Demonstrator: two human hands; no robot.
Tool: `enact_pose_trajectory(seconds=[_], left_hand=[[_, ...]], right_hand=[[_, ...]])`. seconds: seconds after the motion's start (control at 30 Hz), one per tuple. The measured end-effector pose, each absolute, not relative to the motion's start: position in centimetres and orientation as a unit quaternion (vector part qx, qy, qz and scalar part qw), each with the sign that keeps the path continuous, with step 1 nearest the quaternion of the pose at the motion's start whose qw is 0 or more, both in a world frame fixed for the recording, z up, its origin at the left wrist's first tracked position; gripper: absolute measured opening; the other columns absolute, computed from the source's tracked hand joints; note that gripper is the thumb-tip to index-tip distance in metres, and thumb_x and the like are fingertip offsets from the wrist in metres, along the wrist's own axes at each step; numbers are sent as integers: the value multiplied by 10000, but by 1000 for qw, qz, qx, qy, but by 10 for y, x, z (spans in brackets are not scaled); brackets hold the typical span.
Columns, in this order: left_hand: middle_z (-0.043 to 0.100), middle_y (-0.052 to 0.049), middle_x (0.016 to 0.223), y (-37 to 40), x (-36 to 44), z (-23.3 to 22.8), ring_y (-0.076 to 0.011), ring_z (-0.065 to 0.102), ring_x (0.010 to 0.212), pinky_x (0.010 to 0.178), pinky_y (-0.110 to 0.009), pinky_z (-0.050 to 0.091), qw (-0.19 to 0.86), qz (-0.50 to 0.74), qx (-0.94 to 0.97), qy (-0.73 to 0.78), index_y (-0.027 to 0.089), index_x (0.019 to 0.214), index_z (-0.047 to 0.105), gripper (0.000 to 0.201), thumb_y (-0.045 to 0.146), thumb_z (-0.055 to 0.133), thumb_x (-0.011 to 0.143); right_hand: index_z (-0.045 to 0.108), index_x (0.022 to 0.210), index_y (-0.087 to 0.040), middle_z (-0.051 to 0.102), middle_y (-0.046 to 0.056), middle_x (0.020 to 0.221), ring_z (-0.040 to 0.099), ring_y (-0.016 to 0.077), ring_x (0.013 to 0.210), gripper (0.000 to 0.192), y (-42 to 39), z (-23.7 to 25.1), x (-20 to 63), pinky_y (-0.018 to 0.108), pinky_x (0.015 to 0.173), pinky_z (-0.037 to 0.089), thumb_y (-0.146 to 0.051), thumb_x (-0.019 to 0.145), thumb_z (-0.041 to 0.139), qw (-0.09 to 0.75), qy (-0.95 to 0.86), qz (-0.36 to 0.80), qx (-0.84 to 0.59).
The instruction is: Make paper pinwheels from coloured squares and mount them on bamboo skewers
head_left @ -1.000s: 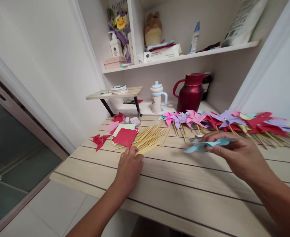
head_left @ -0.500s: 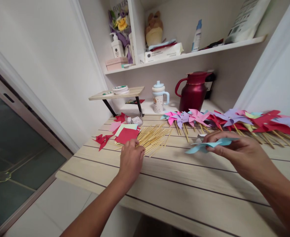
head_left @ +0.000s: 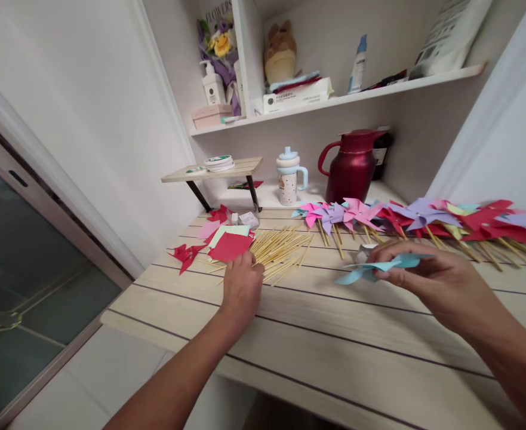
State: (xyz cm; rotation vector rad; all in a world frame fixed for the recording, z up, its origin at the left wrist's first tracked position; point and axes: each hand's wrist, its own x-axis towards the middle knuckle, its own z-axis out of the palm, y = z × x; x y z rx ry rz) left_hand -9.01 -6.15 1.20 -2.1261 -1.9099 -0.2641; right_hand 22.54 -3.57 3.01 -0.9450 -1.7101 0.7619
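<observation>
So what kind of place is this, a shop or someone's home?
Most likely a home nook used for crafts: a wooden table with finished paper pinwheels and bamboo sticks, beside household things like a red thermos jug and a pump bottle on the shelf.

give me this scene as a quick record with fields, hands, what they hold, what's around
left hand: left hand reaching into the wooden sticks, fingers curled over them
right hand: right hand pinching a light blue pinwheel above the table
beside sticks: red paper square, loose paper pieces
far right: row of finished pinwheels on sticks
back: red jug, lidded cup
</observation>
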Motion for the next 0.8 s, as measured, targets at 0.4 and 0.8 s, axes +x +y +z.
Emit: enact_pose_trajectory(seconds=[0.4, 0.8], left_hand=[[620, -98, 1061, -42, -75, 15, -251, 537, 967, 829, -397, 397, 152, -71, -762, -625, 199, 852, 734, 243, 110, 516, 911], [614, -113, 1028, -28, -58, 20, -256, 572, 957, 828, -399, 432, 105, -80, -774, -619, 167, 908, 720, 197, 124, 527, 914]], right_hand=[[725, 828, -269, 696, 38, 877, 634, 215, 848, 135, -40, 36, 219, 308, 681, 478, -392, 791, 768, 499, -716, 332, -359], [723, 856, -299, 698, 17, 880, 630, 207, 881, 86, -45, 40, 218, 303, 721, 460, -377, 826, 743, 481, -731, 335, -349]])
